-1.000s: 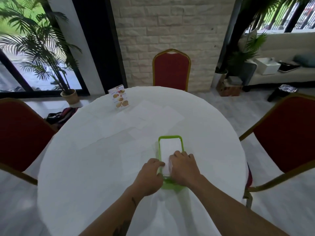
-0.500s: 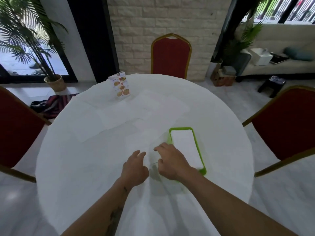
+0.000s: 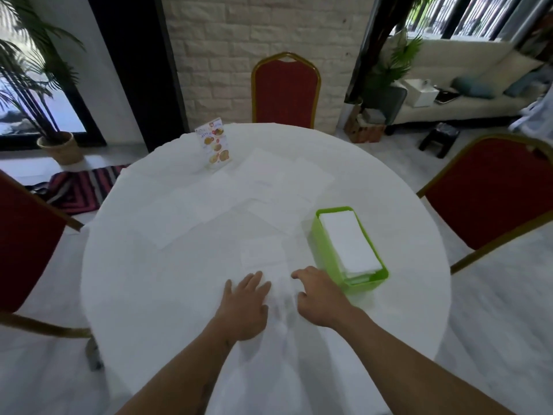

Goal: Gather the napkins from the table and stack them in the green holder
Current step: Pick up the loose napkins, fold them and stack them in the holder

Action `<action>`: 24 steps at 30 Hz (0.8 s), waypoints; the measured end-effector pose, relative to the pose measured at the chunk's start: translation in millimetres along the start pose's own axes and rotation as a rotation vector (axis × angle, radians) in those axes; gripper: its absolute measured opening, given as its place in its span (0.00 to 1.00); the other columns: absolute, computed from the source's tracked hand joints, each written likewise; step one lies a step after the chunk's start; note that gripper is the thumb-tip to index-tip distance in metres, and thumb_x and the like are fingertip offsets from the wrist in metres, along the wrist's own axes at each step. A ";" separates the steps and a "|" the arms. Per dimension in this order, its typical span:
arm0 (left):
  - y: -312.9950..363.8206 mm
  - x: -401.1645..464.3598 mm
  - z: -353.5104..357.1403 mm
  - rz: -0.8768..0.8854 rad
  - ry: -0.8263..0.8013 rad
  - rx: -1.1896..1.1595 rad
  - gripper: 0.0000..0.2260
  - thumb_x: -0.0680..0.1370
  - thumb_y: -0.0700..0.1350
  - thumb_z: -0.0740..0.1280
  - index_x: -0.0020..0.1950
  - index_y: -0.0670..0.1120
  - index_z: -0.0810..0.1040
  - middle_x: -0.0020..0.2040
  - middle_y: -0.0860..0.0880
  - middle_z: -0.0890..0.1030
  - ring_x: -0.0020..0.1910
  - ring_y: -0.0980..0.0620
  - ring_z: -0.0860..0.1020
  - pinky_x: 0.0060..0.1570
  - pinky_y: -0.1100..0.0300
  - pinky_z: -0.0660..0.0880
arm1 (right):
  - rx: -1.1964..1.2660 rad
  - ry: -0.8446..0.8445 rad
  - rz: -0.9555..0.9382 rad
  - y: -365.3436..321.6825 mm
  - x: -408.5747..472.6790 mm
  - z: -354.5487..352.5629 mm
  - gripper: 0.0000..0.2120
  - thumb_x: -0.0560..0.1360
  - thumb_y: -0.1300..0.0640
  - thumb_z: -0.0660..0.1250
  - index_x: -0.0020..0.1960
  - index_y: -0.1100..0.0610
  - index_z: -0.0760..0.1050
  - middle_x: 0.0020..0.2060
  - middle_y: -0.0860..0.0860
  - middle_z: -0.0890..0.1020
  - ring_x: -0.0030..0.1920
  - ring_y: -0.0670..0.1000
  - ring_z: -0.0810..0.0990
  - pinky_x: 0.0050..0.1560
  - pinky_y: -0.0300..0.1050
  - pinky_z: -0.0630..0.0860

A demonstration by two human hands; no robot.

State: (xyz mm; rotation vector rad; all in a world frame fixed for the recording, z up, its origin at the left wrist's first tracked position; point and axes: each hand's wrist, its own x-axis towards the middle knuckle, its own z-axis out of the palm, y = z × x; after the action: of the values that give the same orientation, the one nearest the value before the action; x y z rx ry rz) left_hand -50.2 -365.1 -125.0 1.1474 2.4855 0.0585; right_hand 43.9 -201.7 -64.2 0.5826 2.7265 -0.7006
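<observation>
Green holder long axis runs away from viewer, slightly left; both hands open, flat beside napkin.

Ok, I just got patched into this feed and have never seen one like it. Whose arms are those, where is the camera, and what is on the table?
There is no machine here. The arms belong to a person, and the single picture comes from a wide-angle camera on their head, looking forward and down, so the edges appear bent.

The left hand lies flat and open on the round white table. The right hand hovers or rests beside it, fingers loosely curled. Neither holds anything.

Right of the right hand stands the green holder, with a stack of white napkins already inside. Loose napkins lie flat ahead of the hands and further across the table; they are white on white, so hard to count. A menu card stands at the far side. Red chairs surround the table.
</observation>
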 end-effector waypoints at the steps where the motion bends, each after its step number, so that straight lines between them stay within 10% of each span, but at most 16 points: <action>1: -4.2 -7.3 0.2 0.015 -0.006 0.000 0.26 0.80 0.52 0.51 0.78 0.52 0.52 0.80 0.50 0.45 0.78 0.50 0.45 0.74 0.40 0.44 | 0.014 -0.005 0.024 -1.8 -2.8 4.1 0.27 0.75 0.61 0.59 0.74 0.55 0.66 0.70 0.52 0.69 0.70 0.55 0.66 0.69 0.47 0.66; 11: -26.7 -66.7 10.7 0.143 -0.006 -0.156 0.24 0.76 0.48 0.57 0.73 0.55 0.64 0.78 0.55 0.55 0.77 0.55 0.53 0.76 0.56 0.51 | 0.032 -0.016 0.194 3.0 -28.8 39.0 0.31 0.71 0.61 0.60 0.74 0.53 0.62 0.70 0.53 0.64 0.68 0.57 0.63 0.63 0.50 0.70; 24: -18.5 -91.7 26.9 0.157 0.021 -0.288 0.18 0.75 0.49 0.59 0.65 0.56 0.74 0.76 0.57 0.62 0.76 0.57 0.57 0.75 0.55 0.55 | 0.208 0.037 0.250 6.7 -21.7 60.1 0.31 0.68 0.60 0.64 0.71 0.55 0.66 0.63 0.54 0.70 0.64 0.58 0.70 0.60 0.49 0.71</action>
State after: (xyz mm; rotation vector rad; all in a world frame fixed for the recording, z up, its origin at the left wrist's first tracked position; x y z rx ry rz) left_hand -0.1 -448.5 -122.4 1.2164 2.3041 0.4583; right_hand 75.2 -233.6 -110.3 0.9715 2.5665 -0.9195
